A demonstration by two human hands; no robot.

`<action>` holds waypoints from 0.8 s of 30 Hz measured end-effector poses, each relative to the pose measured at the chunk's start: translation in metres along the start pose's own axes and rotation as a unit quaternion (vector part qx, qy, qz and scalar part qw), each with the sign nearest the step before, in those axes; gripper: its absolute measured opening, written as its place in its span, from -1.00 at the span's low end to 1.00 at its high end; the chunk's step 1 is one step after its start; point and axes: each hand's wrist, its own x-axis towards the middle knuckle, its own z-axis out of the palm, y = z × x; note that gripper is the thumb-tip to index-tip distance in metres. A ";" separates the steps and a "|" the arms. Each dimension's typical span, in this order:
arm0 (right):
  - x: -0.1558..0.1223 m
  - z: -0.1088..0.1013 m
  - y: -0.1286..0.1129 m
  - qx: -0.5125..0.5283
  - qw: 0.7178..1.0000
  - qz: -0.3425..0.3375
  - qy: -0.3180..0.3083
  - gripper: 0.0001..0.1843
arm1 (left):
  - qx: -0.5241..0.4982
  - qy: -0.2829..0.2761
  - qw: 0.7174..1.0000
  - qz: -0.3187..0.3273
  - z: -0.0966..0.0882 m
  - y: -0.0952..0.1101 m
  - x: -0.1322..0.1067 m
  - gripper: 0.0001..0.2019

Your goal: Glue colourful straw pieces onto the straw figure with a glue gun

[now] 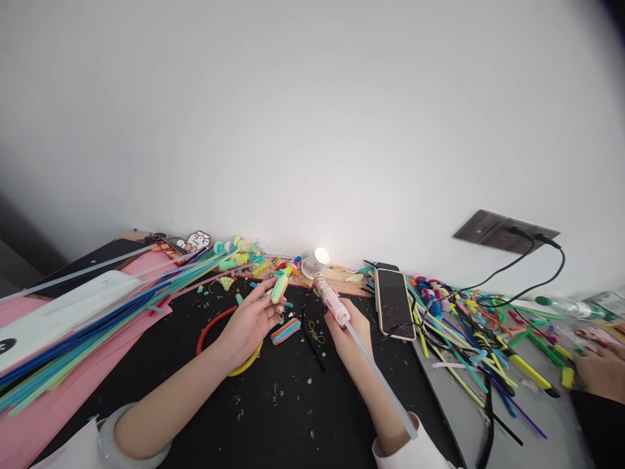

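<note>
My left hand (254,317), palm turned up, pinches a small green and yellow pipe-cleaner piece (280,287) between thumb and fingers. My right hand (354,329) is wrapped around a pink hot glue gun (333,301), a long clear glue stick (378,374) sticking out of its back end toward me. The gun's front end points away from me, close to a small white cup (319,260); its nozzle is hard to make out. Between my hands on the black mat (273,417) lies an orange and blue pipe-cleaner piece (286,331). A red and yellow ring (204,335) is partly under my left wrist.
Long pipe cleaners (131,319) and pink sheets (146,345) lie left. A phone (394,303) is right of the mat, beside scattered pipe cleaners, a yellow cutter (527,371) and a bottle (569,306). Cables run to a wall socket (502,231). Another person's hand (603,371) is far right.
</note>
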 end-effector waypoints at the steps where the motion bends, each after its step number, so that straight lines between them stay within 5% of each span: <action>1: 0.000 0.000 -0.001 0.002 1.000 0.000 0.003 -0.76 | 0.000 0.000 1.000 -0.001 0.000 0.000 0.000 -0.66; 24: -0.002 -0.002 -0.006 0.085 0.993 -0.076 -0.028 -0.79 | 0.025 0.004 0.999 -0.020 0.000 0.001 0.002 -0.83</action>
